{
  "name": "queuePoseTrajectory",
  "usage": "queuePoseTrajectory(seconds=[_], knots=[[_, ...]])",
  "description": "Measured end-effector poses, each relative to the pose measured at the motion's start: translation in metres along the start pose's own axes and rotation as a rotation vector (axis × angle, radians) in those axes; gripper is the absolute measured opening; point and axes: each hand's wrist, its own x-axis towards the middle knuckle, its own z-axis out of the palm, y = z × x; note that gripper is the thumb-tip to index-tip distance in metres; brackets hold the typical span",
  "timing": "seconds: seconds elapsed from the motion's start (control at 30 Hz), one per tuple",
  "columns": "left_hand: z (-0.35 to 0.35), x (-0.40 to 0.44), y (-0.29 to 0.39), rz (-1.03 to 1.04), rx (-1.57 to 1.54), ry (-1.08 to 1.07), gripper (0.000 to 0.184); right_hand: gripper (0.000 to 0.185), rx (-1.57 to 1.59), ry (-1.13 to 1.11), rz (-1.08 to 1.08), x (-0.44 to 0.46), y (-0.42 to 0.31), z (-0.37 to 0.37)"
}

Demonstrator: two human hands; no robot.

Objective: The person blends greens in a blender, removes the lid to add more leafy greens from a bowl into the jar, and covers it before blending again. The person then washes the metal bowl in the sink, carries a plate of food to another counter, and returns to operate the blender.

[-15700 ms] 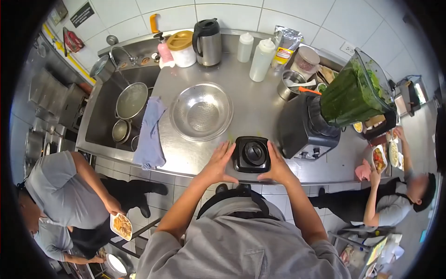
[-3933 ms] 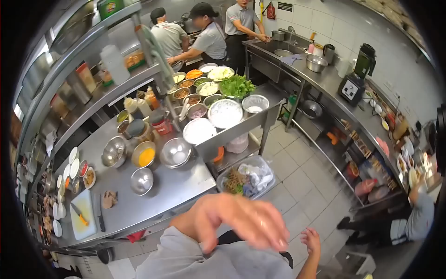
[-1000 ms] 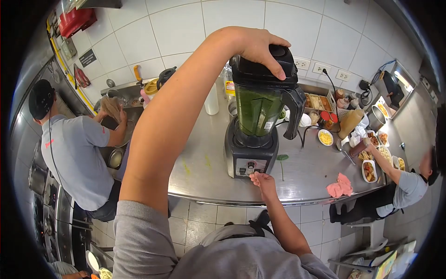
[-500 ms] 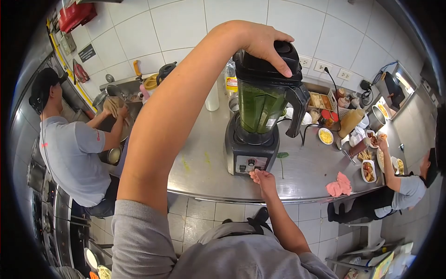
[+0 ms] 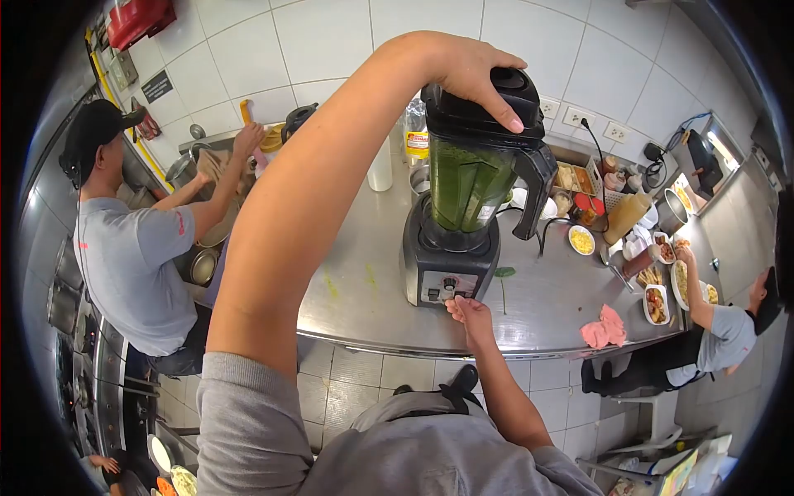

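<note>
A black blender [image 5: 451, 269] stands on the steel counter, its clear jug [image 5: 467, 186] holding a dark green mixture. My left hand [image 5: 467, 74] reaches over from the left and bears down on the black blender lid [image 5: 471, 116], thumb on the near side and fingers across the top. Low on the front panel, my right hand [image 5: 470, 318] has its fingers curled together at a switch just below and right of the round knob [image 5: 449, 283]. Those fingertips cover the switch itself. The jug handle [image 5: 536, 190] points right, untouched.
A steel counter [image 5: 364, 310] carries a pink cloth [image 5: 604, 326], a bowl of yellow shreds [image 5: 581, 240], bottles and food dishes at right. A green leaf [image 5: 504, 271] lies beside the blender. One co-worker [image 5: 136, 248] stands at the left sink, another [image 5: 728, 331] at right.
Both my hands keep their places on the blender. The left co-worker's one hand has lifted from the cloth toward the back of the sink. The view has shifted slightly.
</note>
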Motion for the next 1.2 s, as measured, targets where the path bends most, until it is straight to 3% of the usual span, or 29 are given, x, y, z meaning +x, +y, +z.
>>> queuePoseTrajectory(seconds=[1.2], knots=[[-0.0024,0.0028,-0.0001,-0.009,0.0,-0.008,0.115,0.024,-0.036,-0.002,0.013,-0.0002,-0.0027,0.0002]])
